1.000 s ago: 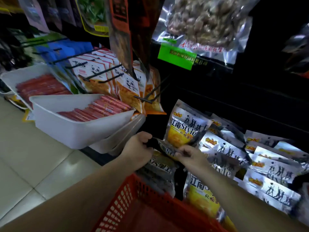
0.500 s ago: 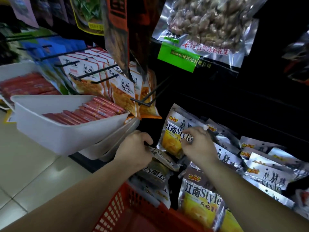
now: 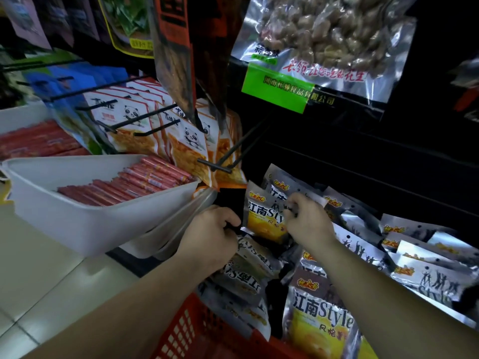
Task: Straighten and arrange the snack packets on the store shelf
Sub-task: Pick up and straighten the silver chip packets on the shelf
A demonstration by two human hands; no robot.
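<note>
Silver-and-yellow snack packets printed "Style" fill the low shelf at the right. My right hand (image 3: 307,220) pinches the top right part of one upright packet (image 3: 261,218) at the row's left end. My left hand (image 3: 211,233) is curled at that packet's lower left corner, fingers round a dark edge there. Below my left hand lie several packets (image 3: 246,270) turned upside down, partly over a red basket (image 3: 186,330). More packets (image 3: 427,270) overlap in rows to the right, and another one (image 3: 321,322) stands in front.
A white bin (image 3: 77,218) of red sausage sticks juts out at the left. Panda-printed packets (image 3: 186,141) hang on black hooks (image 3: 220,167) just above my hands. A large bag of peanuts (image 3: 324,42) hangs overhead. Tiled floor lies lower left.
My right hand has risen from the lower packets to the top of the upright packet. My left hand has stayed at its lower left corner. The view has shifted slightly.
</note>
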